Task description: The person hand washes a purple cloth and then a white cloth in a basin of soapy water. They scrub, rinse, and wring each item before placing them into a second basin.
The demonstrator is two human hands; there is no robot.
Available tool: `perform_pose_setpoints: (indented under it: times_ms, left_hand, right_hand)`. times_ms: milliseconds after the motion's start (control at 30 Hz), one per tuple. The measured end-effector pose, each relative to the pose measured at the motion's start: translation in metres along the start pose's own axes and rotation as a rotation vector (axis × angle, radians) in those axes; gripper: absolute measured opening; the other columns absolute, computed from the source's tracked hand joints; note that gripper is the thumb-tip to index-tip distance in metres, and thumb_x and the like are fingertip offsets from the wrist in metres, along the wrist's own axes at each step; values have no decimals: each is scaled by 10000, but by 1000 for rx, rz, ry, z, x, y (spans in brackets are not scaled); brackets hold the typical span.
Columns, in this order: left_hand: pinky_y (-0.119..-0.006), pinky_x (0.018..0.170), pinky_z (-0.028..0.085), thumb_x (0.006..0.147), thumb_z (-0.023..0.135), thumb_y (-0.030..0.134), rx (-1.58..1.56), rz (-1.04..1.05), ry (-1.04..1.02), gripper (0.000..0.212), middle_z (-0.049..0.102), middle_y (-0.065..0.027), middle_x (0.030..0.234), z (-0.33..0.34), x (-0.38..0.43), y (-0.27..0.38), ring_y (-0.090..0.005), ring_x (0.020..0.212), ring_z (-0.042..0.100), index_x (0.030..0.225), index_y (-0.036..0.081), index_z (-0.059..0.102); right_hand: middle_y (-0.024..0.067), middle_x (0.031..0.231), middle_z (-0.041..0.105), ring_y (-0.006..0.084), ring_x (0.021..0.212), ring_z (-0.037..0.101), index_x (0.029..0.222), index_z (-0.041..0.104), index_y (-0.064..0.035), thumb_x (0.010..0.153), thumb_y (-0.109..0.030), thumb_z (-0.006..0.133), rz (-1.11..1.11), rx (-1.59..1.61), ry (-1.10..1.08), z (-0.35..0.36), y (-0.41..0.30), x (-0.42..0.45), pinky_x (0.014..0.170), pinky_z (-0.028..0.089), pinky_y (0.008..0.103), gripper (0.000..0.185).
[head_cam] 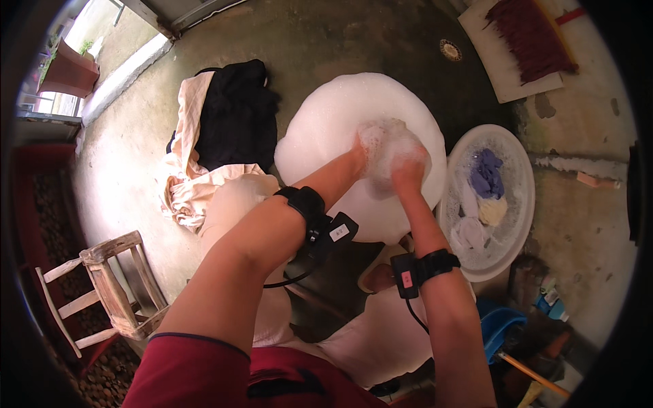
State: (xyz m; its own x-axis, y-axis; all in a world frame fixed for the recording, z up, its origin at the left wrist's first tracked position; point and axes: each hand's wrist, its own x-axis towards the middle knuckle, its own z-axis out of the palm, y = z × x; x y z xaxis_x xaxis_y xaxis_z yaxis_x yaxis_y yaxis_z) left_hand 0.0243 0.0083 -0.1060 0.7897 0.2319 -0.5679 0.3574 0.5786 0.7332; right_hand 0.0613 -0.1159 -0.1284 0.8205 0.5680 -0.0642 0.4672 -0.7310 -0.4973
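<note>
A wide mound of white soap foam [326,117] lies before me and hides whatever holds it. Over its middle, both hands are on a wet, sudsy cloth [395,135]. Suds cover much of my left hand [363,148], which grips the cloth's left side. My right hand [409,166] is closed on the right side, blurred by motion. Foam hides most of the fingertips. To the right stands an oval white basin [528,204] of sudsy water. In it lie a blue-purple cloth [488,173], a cream cloth [492,210] and a pale cloth [469,232].
Black clothing [237,115] and cream fabric [191,188] lie on the concrete floor to the left. A worn wooden chair [115,290] stands at lower left. A blue dustpan [497,326] is at lower right. A floor drain [450,50] and a dark red brush [533,41] are farther off.
</note>
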Motion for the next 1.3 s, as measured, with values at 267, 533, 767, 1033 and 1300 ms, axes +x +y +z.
perform_pose_setpoints:
  times_ms: [267, 533, 767, 1033, 1300]
  left_hand:
    - [-365, 781, 439, 794, 537, 313, -77, -70, 94, 306, 548, -108, 1060, 0, -4, 7, -249, 934, 521, 1008, 94, 559]
    - [-370, 791, 434, 796, 535, 324, -91, -242, 327, 331, 540, -116, 1085, -5, 7, -19, -257, 952, 516, 1029, 91, 554]
    - [-375, 799, 429, 797, 533, 334, 10, -311, 235, 352, 533, -123, 1108, -12, 13, -55, -264, 968, 512, 1048, 88, 550]
    - [-380, 809, 424, 798, 530, 345, -78, -100, -170, 377, 524, -131, 1133, -32, 38, -47, -272, 986, 507, 1069, 85, 545]
    - [-386, 819, 419, 799, 528, 357, -42, -59, -12, 401, 516, -139, 1159, -1, 3, -12, -280, 1004, 503, 1091, 82, 541]
  right_hand:
    - [269, 1235, 439, 399, 1172, 393, 1138, 520, 57, 829, -201, 521, -107, 232, 4, 3, -10, -5, 1037, 274, 414, 403]
    - [259, 1218, 450, 404, 1128, 412, 1132, 529, 43, 840, -404, 525, 183, 380, -37, 28, 45, 4, 1004, 288, 445, 534]
    - [226, 1065, 561, 369, 1024, 501, 1046, 577, 31, 812, -225, 545, 163, -136, -357, 50, 63, -19, 899, 386, 427, 349]
    - [182, 1017, 582, 330, 938, 546, 1044, 562, 20, 776, -129, 562, -88, 440, 86, 11, -7, -6, 833, 432, 386, 306]
    - [179, 1055, 530, 293, 972, 518, 1093, 482, 18, 799, -142, 546, -167, -65, 260, 36, 27, 11, 874, 405, 367, 340]
